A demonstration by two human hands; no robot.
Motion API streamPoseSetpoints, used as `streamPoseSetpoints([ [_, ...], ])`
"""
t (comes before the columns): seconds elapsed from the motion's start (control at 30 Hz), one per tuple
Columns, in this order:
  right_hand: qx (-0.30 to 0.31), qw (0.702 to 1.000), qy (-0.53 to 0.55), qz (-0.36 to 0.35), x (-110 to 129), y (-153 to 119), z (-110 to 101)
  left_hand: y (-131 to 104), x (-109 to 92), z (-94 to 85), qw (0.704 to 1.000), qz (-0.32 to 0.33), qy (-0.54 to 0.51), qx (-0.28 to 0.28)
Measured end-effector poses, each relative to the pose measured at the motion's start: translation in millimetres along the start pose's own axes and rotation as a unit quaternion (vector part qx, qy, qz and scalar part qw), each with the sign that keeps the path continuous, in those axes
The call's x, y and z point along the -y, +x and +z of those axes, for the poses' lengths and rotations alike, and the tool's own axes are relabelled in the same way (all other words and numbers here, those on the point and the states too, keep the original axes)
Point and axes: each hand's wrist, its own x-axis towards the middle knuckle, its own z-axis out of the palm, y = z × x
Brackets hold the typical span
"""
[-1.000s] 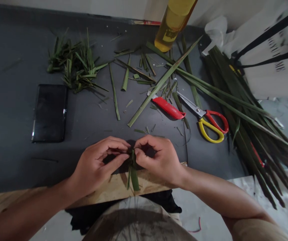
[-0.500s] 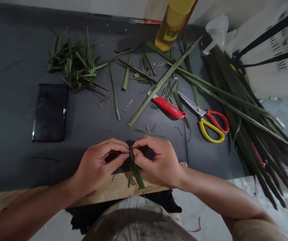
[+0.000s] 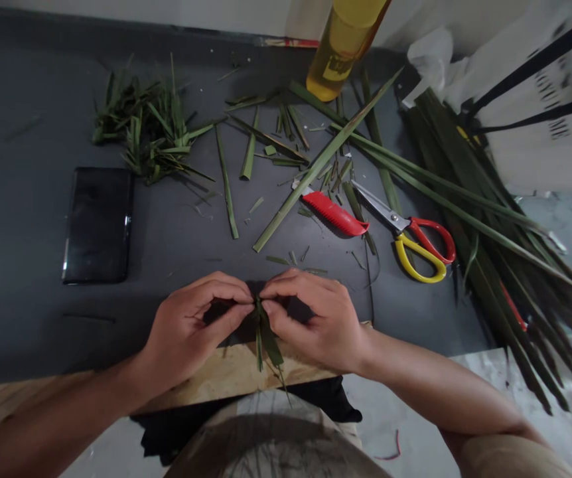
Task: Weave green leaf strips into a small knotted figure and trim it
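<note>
A small green leaf piece (image 3: 269,338) hangs between my hands at the table's front edge, its strips pointing down towards me. Thumb and index finger of my left hand (image 3: 194,325) pinch its top from the left. From the right, my right hand (image 3: 316,318) pinches the same top with thumb and index finger. The fingertips of both hands nearly meet, and the pinched part is mostly hidden. Beyond them lie a red-handled knife (image 3: 336,214) and scissors (image 3: 400,229) with one red and one yellow handle.
A black phone (image 3: 97,226) and a pile of folded leaf pieces (image 3: 151,129) are at the left. Cut strips (image 3: 328,159) lie mid-table, near a yellow bottle (image 3: 343,50). Long leaves (image 3: 485,232) and a white bag (image 3: 545,133) fill the right side.
The hanging strips have shifted and turned slightly between my fingers. Both hands keep their pinch in nearly the same place.
</note>
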Motion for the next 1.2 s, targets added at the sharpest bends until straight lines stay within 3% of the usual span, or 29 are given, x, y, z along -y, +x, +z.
streamPoseSetpoints([
  [0.33, 0.001, 0.999, 0.006, 0.037, -1.0, -1.0, -1.1, 0.1, -1.5, -0.5, 0.999, 0.032, 0.008, -0.008],
  [0.6, -0.032, 0.999, 0.004, -0.043, 1.8, 1.6, -3.8, 0.6, -1.7, -0.6, 0.999, 0.041, -0.018, -0.004],
  [0.93, -0.017, 0.999, -0.018, -0.033, 0.9, 0.9, -2.9, -0.2, -4.2, -2.8, 0.999, 0.048, -0.007, 0.01],
  [1.2, -0.018, 0.992, -0.09, -0.092, -3.8, -2.6, -3.4, 1.0, -6.1, -2.6, 0.998, 0.056, 0.003, 0.02],
])
